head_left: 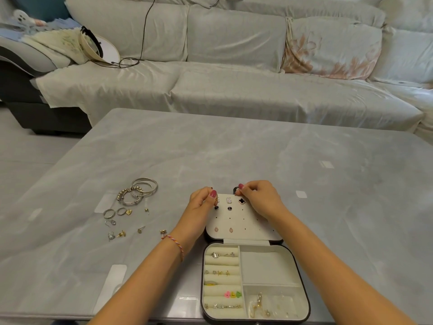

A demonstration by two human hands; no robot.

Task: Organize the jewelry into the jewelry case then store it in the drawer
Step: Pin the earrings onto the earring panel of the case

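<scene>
— Any brand or writing to read out?

— Nothing I can read. The jewelry case [255,280] lies open on the table [234,156] right in front of me, lid panel [243,221] laid flat at the far side.

— What are your hands doing?

— Both are at the panel's far edge. My left hand [201,205] pinches a small gold earring [216,202] against the top-left corner. My right hand [260,198] has its fingers curled in a pinch at the top edge; whatever it holds is too small to tell.

— Count the panel for me.

— Top row: one pale sparkly stud [229,200] and one black clover stud [241,201]. Below, two dark studs [230,208]. Lower down, two pink drops [231,230].

— And the tray?

— Ring rolls [221,277] on the left, with rings tucked into the slots. Gold pieces [260,303] lie in the near-right compartment.

— Still loose?

— To my left, a heap of silver bangles [138,191], I make it about three. Nearer me, two rings [114,212] and several small earrings [121,233] are scattered on the table.
</scene>
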